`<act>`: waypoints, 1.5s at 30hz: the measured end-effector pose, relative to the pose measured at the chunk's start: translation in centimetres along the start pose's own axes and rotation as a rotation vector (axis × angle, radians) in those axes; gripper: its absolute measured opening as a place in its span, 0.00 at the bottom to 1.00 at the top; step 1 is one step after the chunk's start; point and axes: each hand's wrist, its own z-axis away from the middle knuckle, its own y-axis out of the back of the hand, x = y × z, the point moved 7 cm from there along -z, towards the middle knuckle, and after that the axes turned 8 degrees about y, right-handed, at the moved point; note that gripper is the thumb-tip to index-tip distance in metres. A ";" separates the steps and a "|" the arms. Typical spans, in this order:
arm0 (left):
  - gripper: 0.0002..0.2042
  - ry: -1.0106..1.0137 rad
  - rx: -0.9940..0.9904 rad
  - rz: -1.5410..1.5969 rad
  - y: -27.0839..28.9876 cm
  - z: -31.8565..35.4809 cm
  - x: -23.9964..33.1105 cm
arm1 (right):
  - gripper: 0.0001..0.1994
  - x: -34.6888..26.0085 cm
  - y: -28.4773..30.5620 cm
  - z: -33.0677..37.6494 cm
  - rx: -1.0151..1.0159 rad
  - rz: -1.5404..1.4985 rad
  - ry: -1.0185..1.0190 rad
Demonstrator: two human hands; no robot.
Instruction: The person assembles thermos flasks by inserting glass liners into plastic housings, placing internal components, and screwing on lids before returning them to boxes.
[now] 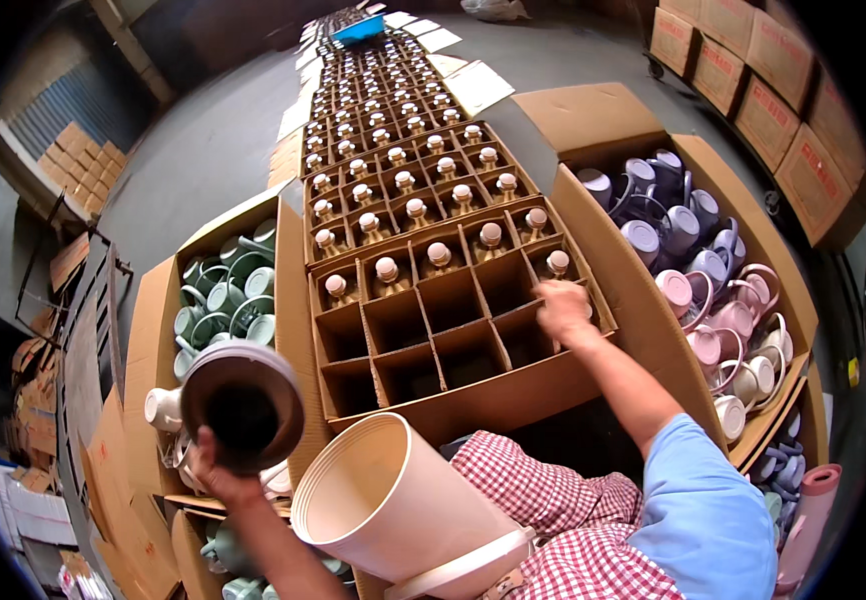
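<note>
Below, my right hand point(561, 312) reaches into a cell of the divided carton point(453, 330), fingers curled down; what they pinch I cannot tell. My left hand point(215, 470) grips a dark round lid point(243, 405) from beneath, fingers wrapped. A cream bucket point(403, 510) lies on my lap. Brown boxes point(753, 80) line the grey floor point(213, 140).

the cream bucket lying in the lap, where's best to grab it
Grip the cream bucket at its open rim, coming from the left. It lies tilted with the mouth facing up-left, so the rim edge is exposed, and the left hand is closest, though it holds a dark round lid.
</note>
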 end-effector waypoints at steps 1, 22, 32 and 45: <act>0.28 0.084 0.190 0.067 2.6 -0.9 -2.6 | 0.13 2.3 -0.5 1.4 -0.163 0.111 -0.164; 0.30 0.550 -0.465 0.617 -11.0 1.3 -18.5 | 0.30 -29.0 23.9 -6.6 0.192 -0.196 0.991; 0.23 0.084 -0.750 0.438 -12.4 1.6 -2.7 | 0.41 -29.4 18.6 -12.9 -0.180 -1.561 0.505; 0.20 -0.108 -0.951 0.417 -9.9 8.3 -3.9 | 0.36 -31.2 14.6 -1.6 -1.139 -1.366 0.560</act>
